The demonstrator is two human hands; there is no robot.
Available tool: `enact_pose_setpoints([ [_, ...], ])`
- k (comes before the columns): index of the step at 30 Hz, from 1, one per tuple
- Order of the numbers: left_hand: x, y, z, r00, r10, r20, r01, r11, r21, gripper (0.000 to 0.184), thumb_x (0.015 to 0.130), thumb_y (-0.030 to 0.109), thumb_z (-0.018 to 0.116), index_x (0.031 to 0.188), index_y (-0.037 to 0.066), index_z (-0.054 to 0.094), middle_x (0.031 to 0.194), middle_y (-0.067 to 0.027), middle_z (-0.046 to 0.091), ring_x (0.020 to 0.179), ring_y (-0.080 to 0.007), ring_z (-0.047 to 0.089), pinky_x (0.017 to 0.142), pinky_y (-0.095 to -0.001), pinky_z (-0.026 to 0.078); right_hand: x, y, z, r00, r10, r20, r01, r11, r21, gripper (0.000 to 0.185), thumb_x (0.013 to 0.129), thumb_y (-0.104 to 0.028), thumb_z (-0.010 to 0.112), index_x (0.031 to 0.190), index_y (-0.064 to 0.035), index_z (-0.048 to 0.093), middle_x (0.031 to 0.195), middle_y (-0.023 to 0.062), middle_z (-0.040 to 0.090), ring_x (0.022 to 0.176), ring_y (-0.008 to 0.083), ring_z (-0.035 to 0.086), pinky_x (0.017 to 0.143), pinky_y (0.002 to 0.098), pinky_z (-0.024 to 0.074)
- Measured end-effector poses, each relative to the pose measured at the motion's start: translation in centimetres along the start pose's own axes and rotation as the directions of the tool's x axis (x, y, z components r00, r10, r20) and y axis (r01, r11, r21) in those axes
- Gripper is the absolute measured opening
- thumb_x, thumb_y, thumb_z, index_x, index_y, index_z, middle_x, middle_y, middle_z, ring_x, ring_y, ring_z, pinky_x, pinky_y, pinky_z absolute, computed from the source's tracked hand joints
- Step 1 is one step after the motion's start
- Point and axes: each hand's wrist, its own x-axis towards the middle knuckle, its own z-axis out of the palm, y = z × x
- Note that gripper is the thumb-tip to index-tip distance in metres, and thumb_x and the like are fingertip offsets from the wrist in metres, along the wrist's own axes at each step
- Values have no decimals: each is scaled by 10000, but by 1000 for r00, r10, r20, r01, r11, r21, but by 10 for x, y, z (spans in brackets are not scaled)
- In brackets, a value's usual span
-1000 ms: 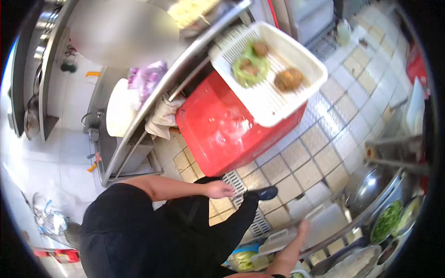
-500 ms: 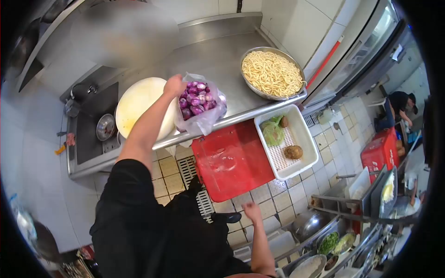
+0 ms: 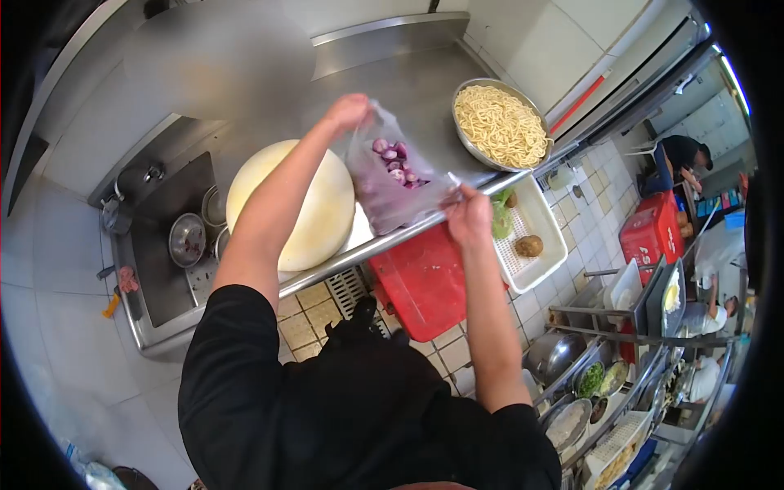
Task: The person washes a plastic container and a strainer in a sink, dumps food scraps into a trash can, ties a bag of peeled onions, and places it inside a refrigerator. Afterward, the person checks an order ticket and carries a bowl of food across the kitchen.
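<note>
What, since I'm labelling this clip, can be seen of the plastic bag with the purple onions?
The plastic bag is thin, translucent and crinkled. It rests on the metal counter near the front edge, right of the round cutting board. The left hand grips its far corner, the right hand its right side, apparently spreading it open. Purple onions show inside, some too veiled to count.

Pale wall tiles (image 3: 543,37), tan floor (image 3: 300,331)
</note>
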Motion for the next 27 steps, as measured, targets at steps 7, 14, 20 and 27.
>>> enact_pose_setpoints([
  [7,-75,150,-21,998,-60,-13,54,958,-281,242,884,262,572,680,132,579,697,-14,613,716,-110,589,730,-286,435,-70,-84,126,961,-251,115,275,916,-292,72,851,-120,587,856,-68,537,762,48,576,684,168,576,634,314,481],
  [14,-72,225,105,965,183,190,-203,975,94,251,846,266,642,669,93,602,655,-4,592,600,-100,526,572,-280,411,-95,-46,153,800,-85,594,496,652,-574,225,786,-71,636,988,-37,540,829,15,562,723,95,504,638,252,418],
  [20,-79,271,99,827,391,404,-547,727,416,283,729,314,701,655,57,608,626,-55,593,571,-144,534,536,-322,425,-39,-76,168,738,-113,665,593,577,-561,217,764,-65,646,947,-28,534,795,5,545,722,114,495,650,270,406],
  [27,-18,150,65,769,361,527,-620,228,750,321,606,334,723,767,59,680,804,-148,663,775,-329,627,650,-420,506,-14,-73,128,773,-11,635,632,-73,-771,143,731,-101,589,855,-30,576,817,170,588,816,328,580,746,417,454],
])
